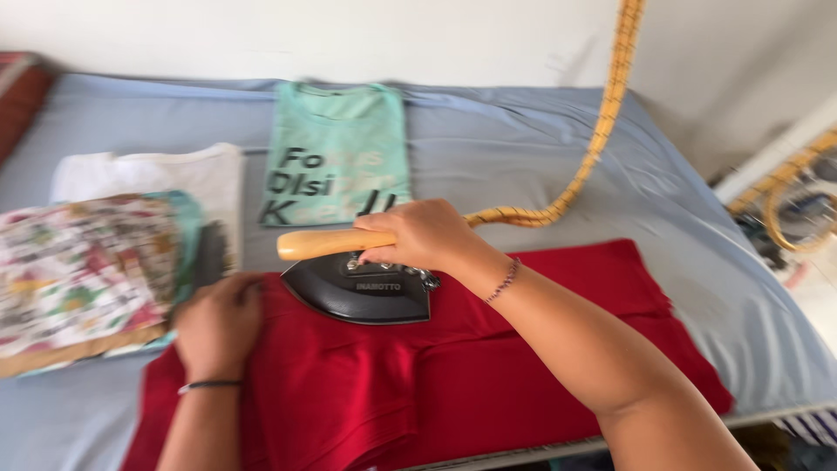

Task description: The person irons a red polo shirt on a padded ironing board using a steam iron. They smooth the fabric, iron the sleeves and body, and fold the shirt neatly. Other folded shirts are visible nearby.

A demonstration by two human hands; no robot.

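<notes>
Your right hand (pixel 425 234) was clamped around the pale wooden handle of a black iron (pixel 357 288), whose flat sole rested on a red garment (pixel 488 366) spread across the worktop (pixel 523 157), which was covered in grey-blue cloth. Your left hand (pixel 218 324) lay just beside the iron's pointed nose, fingers curled and pressing the red fabric flat near its left edge; whether it gripped a fold or only pinned it could not be told, the picture being blurred there. The two hands were apart, with the iron between them. A braided yellow cord (pixel 602 122) ran from behind your right hand up and away toward the far right. Beyond your right hand lay a folded mint-green T-shirt (pixel 336 148) with dark lettering on its front. Just past your left hand sat a stack of folded clothes topped by a floral-print piece (pixel 83 270), with a white folded shirt (pixel 148 170) behind it. A thin dark band circled your left wrist and a beaded bracelet (pixel 503 281) your right.
</notes>
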